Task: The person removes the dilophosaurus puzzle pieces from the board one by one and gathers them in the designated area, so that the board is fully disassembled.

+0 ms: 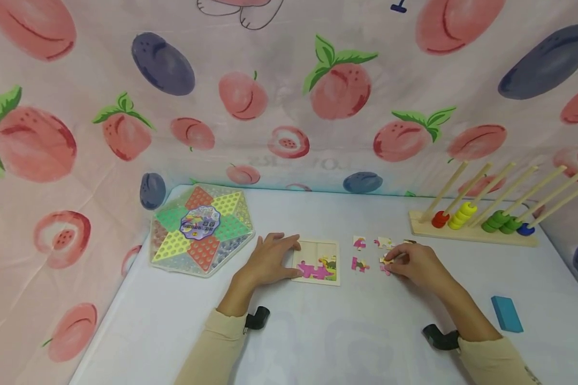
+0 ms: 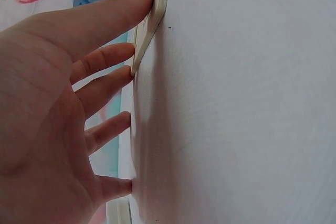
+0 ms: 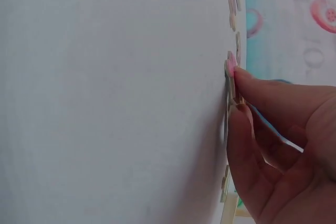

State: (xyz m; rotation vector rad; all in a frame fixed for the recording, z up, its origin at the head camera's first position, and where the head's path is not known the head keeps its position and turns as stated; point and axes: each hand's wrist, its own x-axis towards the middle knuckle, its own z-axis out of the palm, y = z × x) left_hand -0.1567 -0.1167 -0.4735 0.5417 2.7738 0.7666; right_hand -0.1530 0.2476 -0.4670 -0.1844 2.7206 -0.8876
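Observation:
A small wooden puzzle board [image 1: 326,249] lies on the white table, its lower part filled with pink and yellow-green pieces. Along its left side rests my left hand [image 1: 268,259], fingers spread and fairly straight, thumb at the lower corner. In the left wrist view the thumb presses on the board's edge [image 2: 160,9]. To the right, my right hand [image 1: 421,267] pinches a pink puzzle piece [image 3: 231,65] between thumb and fingers, low over the table. Near it lie loose pieces: one pink and white [image 1: 359,243], one pink and yellow [image 1: 360,264], and another [image 1: 383,243] behind the fingers.
A hexagonal Chinese checkers board [image 1: 201,230] lies at the back left. A wooden peg rack [image 1: 477,235] with coloured rings stands at the back right, its tall pegs leaning. A blue block [image 1: 507,314] lies right of the right forearm. Fruit-printed cloth [image 1: 289,101] hangs behind the table.

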